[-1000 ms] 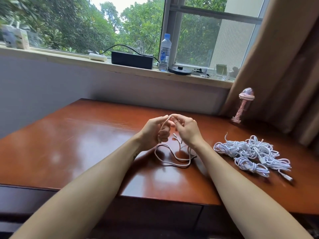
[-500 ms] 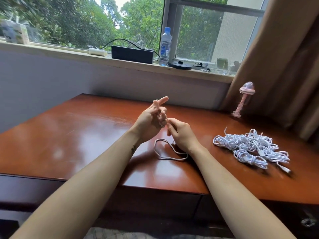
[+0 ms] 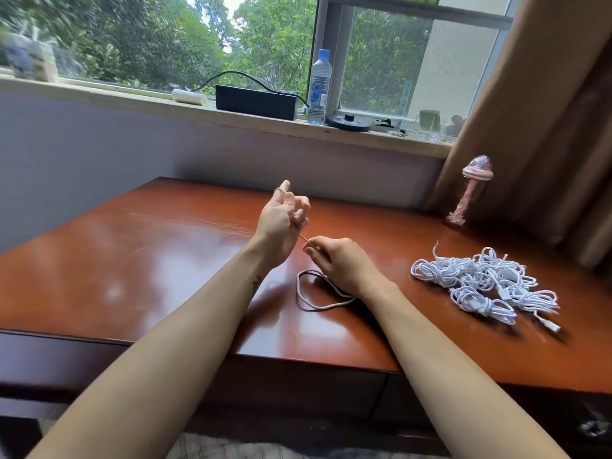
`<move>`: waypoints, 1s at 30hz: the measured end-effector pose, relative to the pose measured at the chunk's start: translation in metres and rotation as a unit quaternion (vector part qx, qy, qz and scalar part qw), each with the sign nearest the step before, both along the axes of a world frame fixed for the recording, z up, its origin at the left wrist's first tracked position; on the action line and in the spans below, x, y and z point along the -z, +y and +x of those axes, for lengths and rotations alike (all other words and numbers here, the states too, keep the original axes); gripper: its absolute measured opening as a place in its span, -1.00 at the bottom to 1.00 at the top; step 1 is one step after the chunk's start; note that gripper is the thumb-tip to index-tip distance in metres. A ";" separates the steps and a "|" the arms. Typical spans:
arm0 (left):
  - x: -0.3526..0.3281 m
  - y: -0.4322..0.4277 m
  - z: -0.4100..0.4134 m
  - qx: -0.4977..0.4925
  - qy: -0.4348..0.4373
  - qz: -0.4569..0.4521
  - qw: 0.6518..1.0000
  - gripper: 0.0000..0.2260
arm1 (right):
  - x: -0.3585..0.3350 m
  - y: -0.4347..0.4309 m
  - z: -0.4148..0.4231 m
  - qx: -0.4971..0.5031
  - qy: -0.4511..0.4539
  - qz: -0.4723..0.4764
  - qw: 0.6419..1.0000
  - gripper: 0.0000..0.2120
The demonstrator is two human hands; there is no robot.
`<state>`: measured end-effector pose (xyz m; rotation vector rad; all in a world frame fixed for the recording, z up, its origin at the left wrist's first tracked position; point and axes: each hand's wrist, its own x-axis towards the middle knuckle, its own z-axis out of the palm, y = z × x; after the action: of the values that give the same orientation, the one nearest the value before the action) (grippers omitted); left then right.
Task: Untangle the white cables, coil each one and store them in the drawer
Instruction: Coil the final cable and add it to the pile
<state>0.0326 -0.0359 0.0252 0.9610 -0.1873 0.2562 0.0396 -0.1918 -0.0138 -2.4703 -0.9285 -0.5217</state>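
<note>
You sit at a glossy reddish-brown table (image 3: 165,260). Near its far right corner a pink ornament (image 3: 470,193) with a clear domed top stands upright, close to the brown curtain (image 3: 546,111) that hangs down the right side. Beyond the table's far edge, above a pale wall (image 3: 99,144), runs the windowsill (image 3: 132,101). On it, from your left, you will find blurred cartons (image 3: 29,61), a white oblong thing (image 3: 189,95), a long black box (image 3: 255,102) with a black cord (image 3: 231,72) arcing above it, an upright water bottle (image 3: 319,84) with a blue cap, a flat black disc (image 3: 347,122) and a small green cup (image 3: 429,115). Leafy trees (image 3: 132,38) fill the glass.
</note>
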 end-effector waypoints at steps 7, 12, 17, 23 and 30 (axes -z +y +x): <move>0.014 0.002 0.007 -0.115 -0.005 0.232 0.966 -0.63 | -0.005 -0.001 -0.003 0.018 -0.003 -0.008 1.000 -0.84; 0.021 -0.003 0.001 -0.126 -0.068 0.387 0.911 -0.78 | -0.011 -0.010 -0.005 0.005 -0.012 0.015 1.000 -0.93; 0.030 0.002 0.003 -0.096 -0.099 0.485 0.864 -0.80 | -0.015 -0.016 -0.002 0.010 -0.027 0.031 0.999 -0.88; 0.033 0.014 0.004 -0.133 -0.052 0.562 0.815 -0.81 | -0.023 -0.028 0.002 0.031 -0.084 0.073 0.993 -0.93; 0.024 0.014 -0.005 -0.157 -0.039 0.598 0.785 -0.67 | -0.025 -0.032 0.000 -0.021 0.121 0.290 0.949 -0.95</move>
<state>0.0274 -0.0216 0.0010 2.2731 -0.2695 0.5026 0.0400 -0.2234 0.0110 -1.9210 -0.6155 -0.3945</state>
